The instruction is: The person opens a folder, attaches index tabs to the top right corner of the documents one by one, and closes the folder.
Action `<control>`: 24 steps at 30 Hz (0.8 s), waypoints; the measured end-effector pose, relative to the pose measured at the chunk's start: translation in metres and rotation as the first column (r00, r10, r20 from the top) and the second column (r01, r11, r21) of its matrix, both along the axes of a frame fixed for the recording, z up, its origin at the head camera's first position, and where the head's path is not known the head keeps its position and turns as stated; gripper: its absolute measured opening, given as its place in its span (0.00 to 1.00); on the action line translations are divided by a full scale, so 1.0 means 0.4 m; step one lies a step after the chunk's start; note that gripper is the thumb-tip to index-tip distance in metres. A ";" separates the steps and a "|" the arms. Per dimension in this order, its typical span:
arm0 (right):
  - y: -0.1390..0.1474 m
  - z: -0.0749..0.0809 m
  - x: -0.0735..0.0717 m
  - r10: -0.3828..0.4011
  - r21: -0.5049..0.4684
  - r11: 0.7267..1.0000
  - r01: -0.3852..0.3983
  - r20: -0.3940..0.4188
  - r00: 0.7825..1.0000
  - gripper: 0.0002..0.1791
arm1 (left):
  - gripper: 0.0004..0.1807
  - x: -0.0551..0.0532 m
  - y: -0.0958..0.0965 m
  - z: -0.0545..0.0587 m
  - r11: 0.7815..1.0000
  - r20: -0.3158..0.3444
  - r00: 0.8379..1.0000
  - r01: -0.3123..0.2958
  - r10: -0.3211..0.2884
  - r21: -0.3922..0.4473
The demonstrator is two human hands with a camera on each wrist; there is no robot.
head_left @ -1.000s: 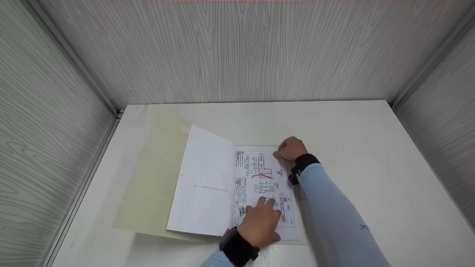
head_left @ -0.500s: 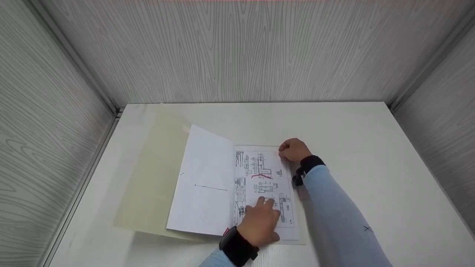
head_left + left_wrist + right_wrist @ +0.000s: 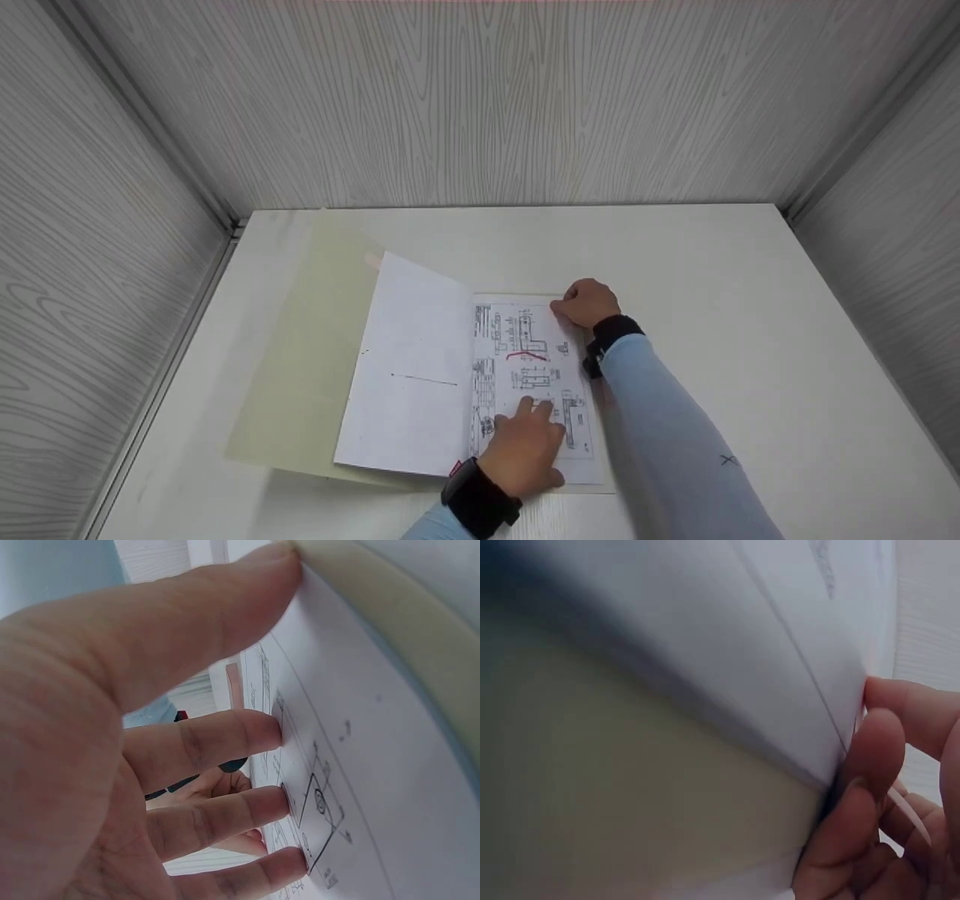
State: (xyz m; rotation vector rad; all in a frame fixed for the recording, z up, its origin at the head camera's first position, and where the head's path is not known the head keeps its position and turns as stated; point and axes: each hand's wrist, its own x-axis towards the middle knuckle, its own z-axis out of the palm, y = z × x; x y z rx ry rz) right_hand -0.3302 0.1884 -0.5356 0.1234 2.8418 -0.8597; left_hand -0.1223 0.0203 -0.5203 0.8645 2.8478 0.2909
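A booklet lies spread on the white table. Its right-hand page (image 3: 536, 379) carries printed technical drawings with a red mark. My left hand (image 3: 523, 450) rests on this page's lower part, fingers spread and fingertips touching the paper. At the upper right corner, my right hand (image 3: 589, 301) has its fingers curled at the page edge. In the right wrist view a pale pink sticky tab (image 3: 910, 816) sticks out between those fingers. How much of it lies against the paper is hidden. A second pink tab (image 3: 235, 685) shows beside the page edge in the left wrist view.
The turned white page (image 3: 420, 352) stands partly raised on the left, with a thin line on it. Behind it spreads the pale yellow-green cover (image 3: 292, 375), near a pinkish tab (image 3: 373, 261). Wood-grain panels (image 3: 480, 105) enclose the table at the back and sides.
The right hand shifted slightly right along the top corner, then back left to about its earlier place. My left hand stays on the page, and the booklet lies as before.
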 end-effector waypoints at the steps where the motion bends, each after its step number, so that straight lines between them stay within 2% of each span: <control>1: -0.004 0.005 0.003 0.000 -0.001 1.000 0.000 0.003 1.000 0.16 | 0.25 0.000 0.000 -0.001 1.000 0.001 1.000 -0.001 0.001 -0.002; 10: -0.004 0.006 0.004 0.013 0.035 0.999 -0.012 -0.020 1.000 0.11 | 0.25 -0.004 0.001 0.003 1.000 0.029 1.000 0.000 0.000 -0.006; 15: -0.010 0.008 0.007 -0.005 0.018 1.000 0.005 0.005 1.000 0.16 | 0.24 -0.004 0.000 -0.001 1.000 0.020 1.000 0.006 -0.006 0.004; 21: 0.000 0.026 0.017 0.069 0.002 0.998 -0.069 0.052 0.996 0.21 | 0.26 -0.002 -0.002 -0.002 1.000 0.013 1.000 0.007 -0.007 0.020; 24: 0.005 0.033 0.021 0.079 -0.019 0.997 -0.078 0.077 0.994 0.21 | 0.26 -0.001 -0.002 -0.001 1.000 0.004 1.000 0.007 -0.007 0.020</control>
